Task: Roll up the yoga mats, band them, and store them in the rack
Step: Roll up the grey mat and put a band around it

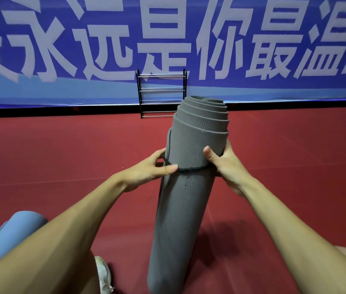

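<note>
Grey mat [185, 209]: matt foam w/ fine wavy ribbing, a few nicks. Band [189, 168] on it: dark, looks elastic. Blue mat [9, 238]: smooth, matt. Rack [161, 94]: black frame, shiny metal rails. Floor [62, 145]: red, smooth, slight sheen. Banner [104, 49]: cloth-like, matt.

Bright, even indoor light, source out of frame. Soft shadow on red floor [62, 149] just right of grey mat [180, 209] base. No harsh glare. Wide-angle bending: banner [252, 39] characters lean toward corners. Banner lettering slightly soft; forearms sharp.
</note>
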A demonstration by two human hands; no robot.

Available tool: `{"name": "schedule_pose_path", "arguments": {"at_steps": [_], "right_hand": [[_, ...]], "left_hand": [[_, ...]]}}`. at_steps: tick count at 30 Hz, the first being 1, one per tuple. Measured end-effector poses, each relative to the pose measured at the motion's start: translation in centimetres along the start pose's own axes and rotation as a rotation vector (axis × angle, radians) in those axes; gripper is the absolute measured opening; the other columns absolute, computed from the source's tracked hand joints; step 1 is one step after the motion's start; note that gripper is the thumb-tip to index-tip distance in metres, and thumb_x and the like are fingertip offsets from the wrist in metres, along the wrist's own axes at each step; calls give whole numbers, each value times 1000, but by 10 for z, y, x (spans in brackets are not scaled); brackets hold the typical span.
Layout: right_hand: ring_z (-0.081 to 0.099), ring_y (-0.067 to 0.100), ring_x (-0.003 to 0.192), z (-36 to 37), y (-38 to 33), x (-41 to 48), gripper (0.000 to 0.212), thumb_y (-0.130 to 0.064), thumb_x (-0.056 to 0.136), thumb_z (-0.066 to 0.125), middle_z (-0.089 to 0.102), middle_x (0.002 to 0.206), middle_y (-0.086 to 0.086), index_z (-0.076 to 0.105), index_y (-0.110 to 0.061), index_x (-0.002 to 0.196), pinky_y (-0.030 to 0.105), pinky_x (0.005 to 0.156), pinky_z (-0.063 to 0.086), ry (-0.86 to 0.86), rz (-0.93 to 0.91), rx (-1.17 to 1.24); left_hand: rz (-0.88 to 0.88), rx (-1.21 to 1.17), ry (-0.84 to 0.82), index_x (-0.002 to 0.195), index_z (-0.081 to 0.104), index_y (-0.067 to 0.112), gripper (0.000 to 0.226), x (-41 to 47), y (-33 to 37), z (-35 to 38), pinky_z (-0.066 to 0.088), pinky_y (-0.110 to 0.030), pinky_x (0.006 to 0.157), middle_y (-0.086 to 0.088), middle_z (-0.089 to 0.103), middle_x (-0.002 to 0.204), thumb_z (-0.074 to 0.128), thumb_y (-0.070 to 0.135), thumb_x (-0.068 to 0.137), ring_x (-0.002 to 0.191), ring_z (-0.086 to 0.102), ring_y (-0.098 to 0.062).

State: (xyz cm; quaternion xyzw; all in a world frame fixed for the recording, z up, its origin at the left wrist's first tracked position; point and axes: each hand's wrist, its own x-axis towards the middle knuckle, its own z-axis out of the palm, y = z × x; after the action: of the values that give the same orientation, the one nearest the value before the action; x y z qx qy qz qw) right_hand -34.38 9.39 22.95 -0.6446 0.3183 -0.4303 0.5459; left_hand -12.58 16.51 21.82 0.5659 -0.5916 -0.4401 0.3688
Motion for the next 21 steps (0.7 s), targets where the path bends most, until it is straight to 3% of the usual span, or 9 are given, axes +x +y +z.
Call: {"name": "schedule_pose_path", "arguments": {"at_steps": [3, 5, 7, 9, 12, 14, 16, 18, 21], "right_hand": [[53, 6, 114, 4, 14, -5, 83, -32, 65, 85, 51, 136, 0, 35, -20, 129, 12, 88, 44, 33, -37, -161], [51, 6, 116, 5, 25, -7, 81, -20, 68, 86, 49, 137, -1, 35, -20, 131, 14, 92, 41, -77, -1, -310], [50, 8, 121, 7, 31, -9, 86, -27, 67, 86, 47, 141, -1, 36, -15, 137, 23, 100, 42, -160, 57, -359], [43, 13, 131, 9, 30, -8, 94, -42, 65, 84, 42, 146, -1, 36, -14, 141, 31, 110, 36, -171, 64, -430], [31, 13, 140, 13, 18, -4, 118, -61, 52, 74, 31, 153, 4, 25, -15, 149, 28, 113, 26, -74, 16, -430], [28, 12, 142, 16, 8, -1, 126, -64, 47, 71, 26, 157, 5, 18, -17, 151, 29, 115, 24, -28, -21, -322], [30, 11, 141, 20, 2, 2, 127, -64, 48, 70, 27, 156, 5, 15, -17, 152, 33, 117, 26, -31, -21, -217], [40, 11, 135, 22, 1, 5, 122, -65, 52, 73, 39, 150, 4, 22, -17, 151, 35, 114, 32, -37, -33, -187], [47, 11, 122, 21, -1, 8, 116, -82, 45, 69, 46, 128, 0, 40, -25, 141, 33, 109, 37, -38, -64, -348]], "left_hand": [[69, 59, -29, 149, 18, 26, 104, -1, -6, -1, 42, -8, 90, 9, 26, 152, 83, 7, 70, 141, 27, -8], [165, -104, 12, 151, 6, 33, 122, 1, -1, -5, 44, -14, 94, 12, 29, 152, 88, 15, 63, 137, 35, -6], [217, -230, 113, 149, 11, 40, 126, 2, 5, -10, 49, -24, 93, 14, 39, 146, 91, 41, 51, 129, 47, -4], [213, -226, 194, 146, 18, 39, 127, 0, 11, -14, 53, -19, 81, 15, 46, 139, 89, 57, 42, 119, 53, 1], [184, -166, 260, 143, 27, 30, 118, 0, 5, -22, 53, -17, 77, 15, 51, 132, 88, 51, 44, 109, 57, 6], [159, -113, 287, 139, 35, 24, 108, 0, 3, -22, 51, -22, 85, 9, 54, 131, 86, 47, 46, 111, 58, 1], [162, -62, 283, 126, 47, 23, 89, 0, 2, -19, 51, -19, 83, 6, 60, 125, 85, 46, 49, 107, 61, -1], [196, 0, 238, 119, 54, 25, 74, -3, 3, -15, 51, -15, 79, 5, 63, 120, 84, 43, 55, 104, 63, -1], [124, 80, 120, 129, 46, 26, 84, -7, -4, -17, 49, -22, 93, 9, 58, 127, 85, 45, 57, 113, 58, -1]]}}
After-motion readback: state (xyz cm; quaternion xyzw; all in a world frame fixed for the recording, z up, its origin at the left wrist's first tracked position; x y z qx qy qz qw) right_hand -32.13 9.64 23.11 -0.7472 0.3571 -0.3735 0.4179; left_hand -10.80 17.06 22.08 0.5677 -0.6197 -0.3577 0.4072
